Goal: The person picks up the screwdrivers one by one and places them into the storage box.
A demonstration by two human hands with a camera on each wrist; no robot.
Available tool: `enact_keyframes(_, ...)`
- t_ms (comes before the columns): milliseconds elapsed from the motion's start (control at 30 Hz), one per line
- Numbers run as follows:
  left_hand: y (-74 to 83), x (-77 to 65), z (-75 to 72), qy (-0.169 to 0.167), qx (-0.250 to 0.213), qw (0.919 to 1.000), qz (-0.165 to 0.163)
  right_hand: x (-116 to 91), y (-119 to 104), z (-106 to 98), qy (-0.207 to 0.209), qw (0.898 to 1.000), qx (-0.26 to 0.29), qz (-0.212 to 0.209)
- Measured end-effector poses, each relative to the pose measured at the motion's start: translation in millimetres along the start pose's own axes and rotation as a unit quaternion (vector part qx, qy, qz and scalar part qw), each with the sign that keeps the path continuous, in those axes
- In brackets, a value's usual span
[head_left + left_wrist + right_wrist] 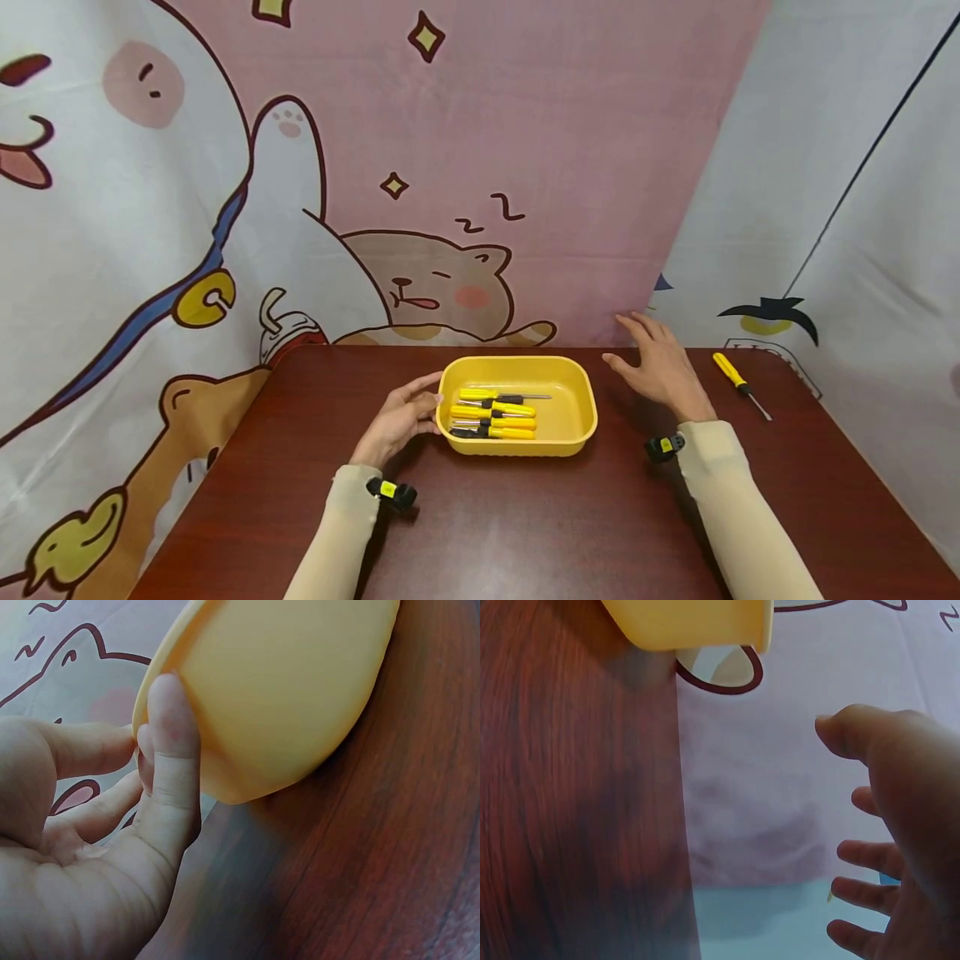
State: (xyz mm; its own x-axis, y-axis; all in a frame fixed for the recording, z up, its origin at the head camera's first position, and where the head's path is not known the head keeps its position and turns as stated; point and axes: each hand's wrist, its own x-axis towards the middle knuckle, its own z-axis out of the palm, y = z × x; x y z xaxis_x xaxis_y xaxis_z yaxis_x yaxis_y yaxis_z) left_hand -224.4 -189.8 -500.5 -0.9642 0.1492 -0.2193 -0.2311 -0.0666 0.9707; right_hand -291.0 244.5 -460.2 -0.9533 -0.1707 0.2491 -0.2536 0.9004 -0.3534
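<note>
A yellow plastic tray (pixel 517 447) sits in the middle of the table, with several yellow-and-black screwdrivers (pixel 495 412) lying side by side in its left half. My left hand (pixel 399 418) is at the tray's left end. In the left wrist view, that hand (pixel 112 825) pinches the rim between thumb and fingers. To the right of the tray, apart from it, my right hand (pixel 660 367) is raised with fingers spread and nothing in it. One more screwdriver (pixel 731 372) lies on the table at the far right, beyond the right hand, its tip toward the near right.
The dark red-brown wooden table (pixel 525 525) ends at a cloth backdrop (pixel 570 167) with cartoon animals. That cloth hangs close behind the table's far edge and along both sides. Each wrist carries a small black camera (pixel 392 492).
</note>
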Motion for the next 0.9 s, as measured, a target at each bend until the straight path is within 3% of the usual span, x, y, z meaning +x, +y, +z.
enact_keyframes(667, 1.5, -0.6, 1.9, -0.001, 0.004, 1.0, 0.003, -5, 48, -14, -0.008, 0.998, 0.024, 0.061)
enact_keyframes(900, -0.2, -0.5, 1.0, -0.003, 0.001, 1.0, 0.006, -10, 68, -19, -0.03, 0.996, 0.029, 0.08)
